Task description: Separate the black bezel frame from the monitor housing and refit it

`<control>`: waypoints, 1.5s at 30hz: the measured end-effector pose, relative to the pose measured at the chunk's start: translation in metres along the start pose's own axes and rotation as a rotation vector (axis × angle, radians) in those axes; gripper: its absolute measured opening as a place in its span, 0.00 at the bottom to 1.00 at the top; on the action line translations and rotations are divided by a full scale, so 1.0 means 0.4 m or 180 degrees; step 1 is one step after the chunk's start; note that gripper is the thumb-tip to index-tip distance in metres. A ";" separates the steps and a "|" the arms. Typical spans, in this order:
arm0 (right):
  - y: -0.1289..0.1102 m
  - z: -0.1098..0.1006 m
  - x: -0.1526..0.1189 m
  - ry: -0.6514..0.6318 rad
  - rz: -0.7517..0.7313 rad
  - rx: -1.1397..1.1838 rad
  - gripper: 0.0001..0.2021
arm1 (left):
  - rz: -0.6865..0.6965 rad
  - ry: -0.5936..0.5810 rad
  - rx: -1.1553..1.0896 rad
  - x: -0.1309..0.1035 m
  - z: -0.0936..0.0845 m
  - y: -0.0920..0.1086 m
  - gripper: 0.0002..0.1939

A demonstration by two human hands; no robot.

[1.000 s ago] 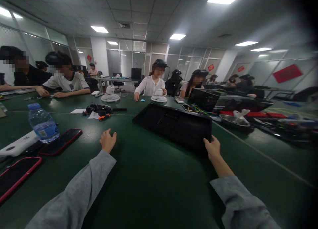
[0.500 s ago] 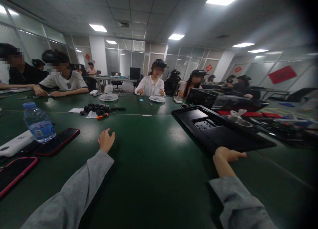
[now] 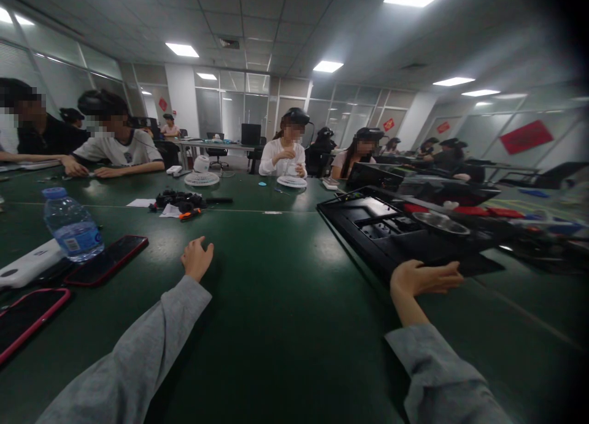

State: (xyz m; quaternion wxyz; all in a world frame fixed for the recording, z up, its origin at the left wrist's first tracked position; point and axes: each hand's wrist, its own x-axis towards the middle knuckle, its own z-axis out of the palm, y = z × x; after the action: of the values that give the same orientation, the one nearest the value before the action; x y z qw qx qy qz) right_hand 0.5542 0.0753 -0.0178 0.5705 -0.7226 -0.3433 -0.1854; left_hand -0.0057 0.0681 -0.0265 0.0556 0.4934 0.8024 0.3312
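Right hand (image 3: 423,278) fingers extended, at near edge of black panel (image 3: 405,243), right side of desk (image 3: 276,301) — likely stiff, light, slick; opposite rims seem best holds — left hand (image 3: 197,259) loosely curled, empty

Legible wording: none from where I stand. Water bottle (image 3: 73,226), left: blue label (image 3: 87,242), barcode (image 3: 72,246) on white patch, lettering too small to read. White device (image 3: 27,265) near bottle: small dark mark (image 3: 41,251), unreadable. Red diamond sign (image 3: 389,124), far end: yellowish marking, blurred. Large red panel (image 3: 527,137), right: darker marking, indistinct.
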 end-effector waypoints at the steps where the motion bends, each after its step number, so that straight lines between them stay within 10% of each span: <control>1: -0.019 -0.001 -0.002 0.0232 0.0115 0.0076 0.37 | -0.0004 -0.0002 -0.0005 0.000 0.000 0.000 0.27; 12: -0.203 -0.007 -0.060 -0.0157 -0.2419 0.0433 0.29 | -0.0020 0.0195 -0.0339 -0.003 -0.004 0.004 0.25; 18: -0.242 -0.017 -0.077 -0.0349 -0.1696 0.0878 0.32 | 0.0112 0.0473 -0.1029 0.005 0.003 0.000 0.33; 25: -0.161 0.042 -0.083 -0.1712 -0.0629 0.0718 0.36 | 0.0400 0.0219 -0.1805 0.006 0.007 0.000 0.32; 38: -0.047 0.166 -0.077 -0.2947 -0.0074 0.1353 0.31 | 0.0280 -0.0131 -0.1240 0.035 0.036 -0.044 0.19; 45: -0.040 0.164 -0.082 -0.2712 -0.0739 0.0604 0.26 | 0.0280 -0.0066 -0.1020 0.027 0.031 -0.040 0.20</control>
State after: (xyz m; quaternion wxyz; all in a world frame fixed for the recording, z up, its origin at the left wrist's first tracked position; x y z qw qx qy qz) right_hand 0.5118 0.1300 -0.0465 0.4174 -0.6357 -0.6419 0.0981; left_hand -0.0178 0.0783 -0.0430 0.1273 0.5162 0.7163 0.4520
